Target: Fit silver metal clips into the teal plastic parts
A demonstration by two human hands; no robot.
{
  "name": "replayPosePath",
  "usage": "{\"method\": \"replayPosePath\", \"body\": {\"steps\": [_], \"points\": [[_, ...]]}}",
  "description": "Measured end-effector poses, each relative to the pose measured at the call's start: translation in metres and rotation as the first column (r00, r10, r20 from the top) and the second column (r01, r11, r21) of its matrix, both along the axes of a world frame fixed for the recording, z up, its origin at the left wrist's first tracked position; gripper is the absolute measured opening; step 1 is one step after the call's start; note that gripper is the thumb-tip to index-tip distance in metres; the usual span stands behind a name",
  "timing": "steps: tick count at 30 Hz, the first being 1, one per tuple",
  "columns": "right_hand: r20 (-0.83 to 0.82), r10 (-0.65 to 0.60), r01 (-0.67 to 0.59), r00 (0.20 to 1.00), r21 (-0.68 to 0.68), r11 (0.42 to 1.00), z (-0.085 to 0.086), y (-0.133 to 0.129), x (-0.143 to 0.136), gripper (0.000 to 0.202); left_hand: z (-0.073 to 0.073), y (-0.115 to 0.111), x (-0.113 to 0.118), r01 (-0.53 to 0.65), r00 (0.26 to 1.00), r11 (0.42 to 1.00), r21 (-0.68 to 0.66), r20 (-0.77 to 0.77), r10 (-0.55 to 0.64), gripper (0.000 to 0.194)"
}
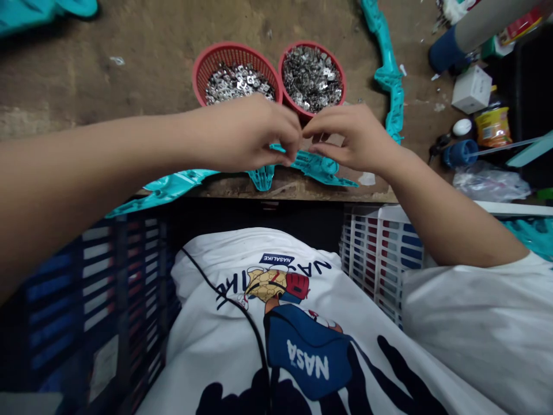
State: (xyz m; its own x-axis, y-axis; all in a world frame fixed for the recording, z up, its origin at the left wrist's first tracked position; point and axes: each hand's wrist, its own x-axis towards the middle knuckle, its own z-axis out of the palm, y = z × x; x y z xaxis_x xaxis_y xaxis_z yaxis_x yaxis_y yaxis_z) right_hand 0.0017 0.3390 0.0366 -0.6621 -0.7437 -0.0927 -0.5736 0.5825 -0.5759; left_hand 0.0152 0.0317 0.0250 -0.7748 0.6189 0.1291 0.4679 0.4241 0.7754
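Observation:
My left hand (276,134) is closed over a long teal plastic part (317,166) at the table's near edge, its fingers curled and thumb drawn in. What the fingertips hold, if anything, is hidden. Facing it, my right hand (352,138) has its thumb and forefinger apart, the tips close to the left fingers, with nothing visible between them. The teal part runs left beneath my left forearm and is partly covered. Just beyond my hands stand two red baskets: the left basket (199,75) and the right basket (341,69), both holding many small metal clips.
Another teal part (391,80) lies along the right, and one (47,14) at the far left. A white box (472,89), a blue cup (460,153) and a plastic bag (492,181) sit at right. Crates, blue (97,276) and white (371,248), flank my body below the table.

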Motion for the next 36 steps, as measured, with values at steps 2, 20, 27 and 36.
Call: {"method": "replayPosePath", "body": {"steps": [2, 20, 27, 36], "points": [[0.097, -0.143, 0.156, 0.985, -0.147, 0.977, 0.007, -0.011, 0.012, 0.051, 0.013, 0.008, 0.006, -0.028, 0.999, 0.972, 0.234, 0.048, 0.017, 0.017], [0.127, -0.348, 0.369, 0.929, -0.241, 0.898, 0.019, -0.03, 0.03, 0.029, -0.006, 0.023, 0.031, -0.209, 0.977, 0.896, 0.393, 0.127, 0.172, 0.041], [-0.01, -0.299, 0.299, 0.954, -0.008, 0.954, 0.002, -0.008, -0.006, 0.01, -0.022, 0.007, 0.061, 0.174, 0.95, 0.806, -0.565, -0.119, -0.288, 0.076], [0.146, -0.179, 0.164, 0.973, 0.114, 0.98, 0.0, -0.015, -0.003, 0.027, -0.019, -0.003, 0.033, 0.373, 0.879, 0.637, -0.674, 0.038, -0.474, 0.08]]}}
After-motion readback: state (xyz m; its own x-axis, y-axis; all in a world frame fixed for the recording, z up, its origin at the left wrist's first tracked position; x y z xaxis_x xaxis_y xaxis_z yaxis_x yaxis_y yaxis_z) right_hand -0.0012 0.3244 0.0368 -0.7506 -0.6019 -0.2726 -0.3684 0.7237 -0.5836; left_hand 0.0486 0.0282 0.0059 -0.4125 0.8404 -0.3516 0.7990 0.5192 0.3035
